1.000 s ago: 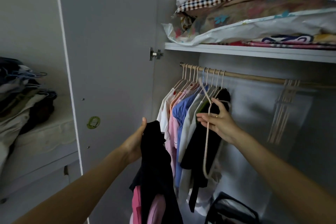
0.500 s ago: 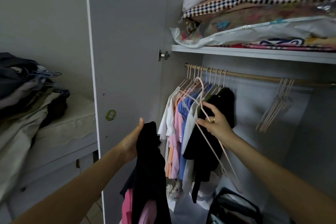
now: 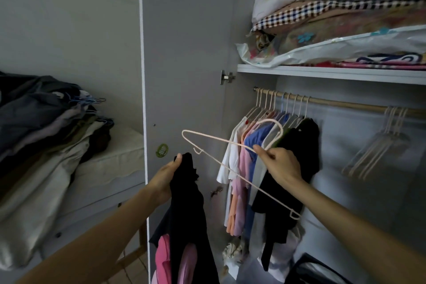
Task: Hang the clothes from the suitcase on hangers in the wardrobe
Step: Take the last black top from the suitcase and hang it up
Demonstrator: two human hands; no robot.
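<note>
The right hand (image 3: 282, 166) pinches a thin, pale pink wire hanger (image 3: 232, 145) at its neck, tilted in front of the wooden wardrobe rail (image 3: 345, 104). The left hand (image 3: 164, 180) has its fingers curled round a limp black garment (image 3: 186, 210) with pink fabric at its lower edge, just beside the smooth grey wardrobe door (image 3: 184, 53).

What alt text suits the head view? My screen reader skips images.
The right hand holds an empty pale wire hanger while the left hand grips a black garment, before an open wardrobe whose rail carries hung clothes and spare hangers.
</note>
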